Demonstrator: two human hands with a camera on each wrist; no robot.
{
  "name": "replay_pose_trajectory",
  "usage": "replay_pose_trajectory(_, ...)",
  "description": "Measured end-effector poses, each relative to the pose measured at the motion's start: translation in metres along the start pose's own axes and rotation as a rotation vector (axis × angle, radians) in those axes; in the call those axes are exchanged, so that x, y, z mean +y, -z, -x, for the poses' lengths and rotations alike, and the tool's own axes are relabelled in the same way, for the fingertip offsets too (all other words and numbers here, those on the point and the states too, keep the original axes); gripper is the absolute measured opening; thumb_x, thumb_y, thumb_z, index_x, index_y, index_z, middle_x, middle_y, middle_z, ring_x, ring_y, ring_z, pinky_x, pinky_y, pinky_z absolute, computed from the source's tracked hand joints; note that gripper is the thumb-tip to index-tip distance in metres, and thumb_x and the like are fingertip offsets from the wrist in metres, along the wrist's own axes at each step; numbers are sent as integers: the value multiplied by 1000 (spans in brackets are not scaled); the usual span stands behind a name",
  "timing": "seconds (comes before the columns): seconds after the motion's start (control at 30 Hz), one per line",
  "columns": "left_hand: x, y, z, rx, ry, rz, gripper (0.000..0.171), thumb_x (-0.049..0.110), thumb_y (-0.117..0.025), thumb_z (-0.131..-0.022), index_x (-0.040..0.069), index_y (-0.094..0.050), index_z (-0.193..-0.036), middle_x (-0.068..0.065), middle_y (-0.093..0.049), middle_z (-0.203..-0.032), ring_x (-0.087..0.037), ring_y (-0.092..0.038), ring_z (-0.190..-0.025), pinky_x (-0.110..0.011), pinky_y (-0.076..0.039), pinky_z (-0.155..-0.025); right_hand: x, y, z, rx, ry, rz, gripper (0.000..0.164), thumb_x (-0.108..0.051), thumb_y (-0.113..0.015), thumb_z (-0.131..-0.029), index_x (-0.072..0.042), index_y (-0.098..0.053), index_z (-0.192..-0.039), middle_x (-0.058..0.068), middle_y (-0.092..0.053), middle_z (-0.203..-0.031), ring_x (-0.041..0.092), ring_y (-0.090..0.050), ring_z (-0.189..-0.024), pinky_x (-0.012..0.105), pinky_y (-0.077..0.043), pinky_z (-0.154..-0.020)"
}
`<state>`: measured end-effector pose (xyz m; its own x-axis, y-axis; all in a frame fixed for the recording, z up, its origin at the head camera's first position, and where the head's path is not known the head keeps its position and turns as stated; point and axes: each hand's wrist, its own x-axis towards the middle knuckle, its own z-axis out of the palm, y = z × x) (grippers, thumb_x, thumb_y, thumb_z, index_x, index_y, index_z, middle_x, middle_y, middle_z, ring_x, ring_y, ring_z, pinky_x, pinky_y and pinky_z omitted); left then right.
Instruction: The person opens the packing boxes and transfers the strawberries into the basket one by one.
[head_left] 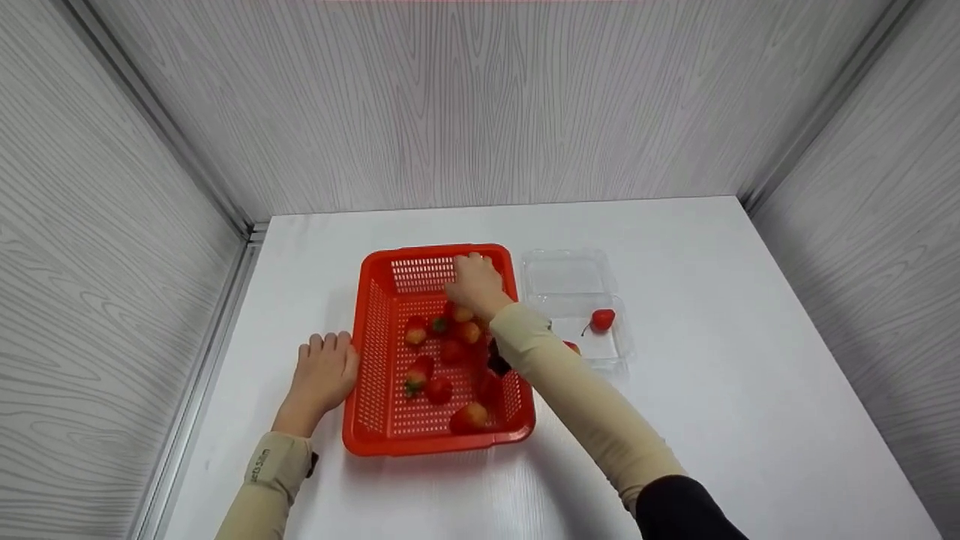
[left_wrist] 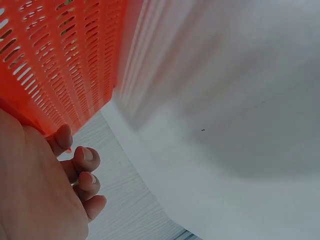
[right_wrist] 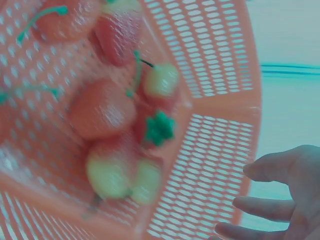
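A red plastic basket [head_left: 420,445] with perforated walls holds several strawberries [head_left: 420,369] and cherries [head_left: 439,390]. My left hand [head_left: 322,371] lies against its left side, the thumb side at the rim and the other fingers loosely bent outside it. Over the far right part of the basket is my right hand [head_left: 476,285]. In the right wrist view its fingers [right_wrist: 267,209] are spread and extended beside the wall, with nothing between them. Below them, slightly blurred, a round red cherry [right_wrist: 102,109] and a green-capped strawberry [right_wrist: 160,128] lie in a cluster.
Right of the basket, a clear plastic box [head_left: 622,337] stands with its lid [head_left: 568,271] folded back. Inside are a stemmed red cherry [head_left: 603,319] and another fruit [head_left: 572,347], mostly hidden by the right sleeve. Wood-grained panels [head_left: 450,105] border the white table [head_left: 712,375].
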<state>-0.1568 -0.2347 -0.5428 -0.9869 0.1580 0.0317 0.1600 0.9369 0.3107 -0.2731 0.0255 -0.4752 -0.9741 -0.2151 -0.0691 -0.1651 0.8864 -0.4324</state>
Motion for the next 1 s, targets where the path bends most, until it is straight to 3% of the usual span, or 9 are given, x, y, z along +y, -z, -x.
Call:
replay_pose_trajectory(0.27,-1,-1,3,3,-4,5,25,23,-32,-103,4,-47,-98,-14,-43,-87,-33,-37,-86,-48,-29,-77,10,45,4,102,139,106,25,-18,-61,-91,1,-66,-107,19,-62,-107,36,-60,-98,50,-51,-81)
replay_pose_trajectory(0.63,-2,3,6,-7,-8,3,26,24,-31,-104,4,-47,-100,-14,-43,-88,-34,-36,-87,-49,-28,-77,46,94,28,201,178,43,30,-20,-62,-91,1,-69,-111,19,-65,-108,37,-61,-102,51,-51,-83)
replay_pose_trajectory(0.77,-2,3,6,-8,-10,-1,27,24,-30,-104,3,-47,-99,-14,-43,-88,-34,-36,-86,-49,-28,-77,63,102,39,234,200,22,28,-20,-64,-90,1,-70,-109,20,-66,-106,37,-62,-101,50,-50,-84)
replay_pose_trajectory(1.0,-4,4,9,-5,-6,-3,26,23,-31,-104,3,-46,-98,-14,-42,-87,-34,-36,-86,-48,-27,-76,92,98,64,254,238,-5,24,-17,-66,-89,0,-70,-105,20,-66,-102,37,-63,-95,50,-51,-81)
